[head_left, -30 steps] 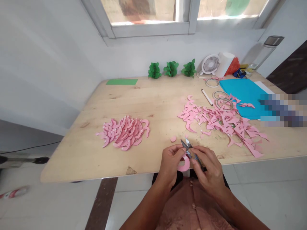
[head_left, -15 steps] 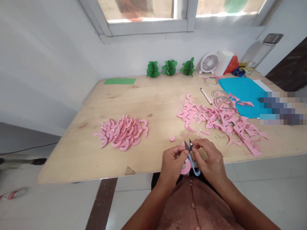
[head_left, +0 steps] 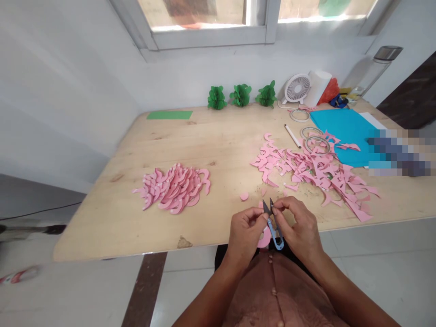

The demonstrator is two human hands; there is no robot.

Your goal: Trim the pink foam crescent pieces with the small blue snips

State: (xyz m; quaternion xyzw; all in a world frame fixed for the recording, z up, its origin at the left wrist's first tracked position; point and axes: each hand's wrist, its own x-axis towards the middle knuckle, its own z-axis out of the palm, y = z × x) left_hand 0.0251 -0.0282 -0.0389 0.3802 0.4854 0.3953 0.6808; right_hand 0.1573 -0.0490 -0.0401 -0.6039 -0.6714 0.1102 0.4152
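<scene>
In front of my body, at the table's front edge, my left hand (head_left: 243, 231) pinches a curved pink paper piece (head_left: 263, 240) between thumb and fingers. My right hand (head_left: 299, 222) is closed around small blue-handled thread snips (head_left: 275, 236). The dark blades point away from me and stand slightly apart between both hands. My right fingertips press together beside one blade tip; whether something small is between them I cannot make out. Left fingers partly cover the upper part of the paper. A small pink paper disc (head_left: 244, 196) lies just beyond my left hand.
Left on the wooden table (head_left: 112, 218) lies a heap of curved pink pieces (head_left: 180, 186). Pink scraps (head_left: 316, 170) spread right, near tape rolls (head_left: 316, 145), a white pen (head_left: 293, 136) and blue sheets (head_left: 344, 131). Green paper shapes (head_left: 241, 96) and a fan (head_left: 297, 89) stand behind.
Both hands stay almost in place. A small white bit seen by the right fingertips and blade tip no longer shows clearly. The table's things have not moved.
</scene>
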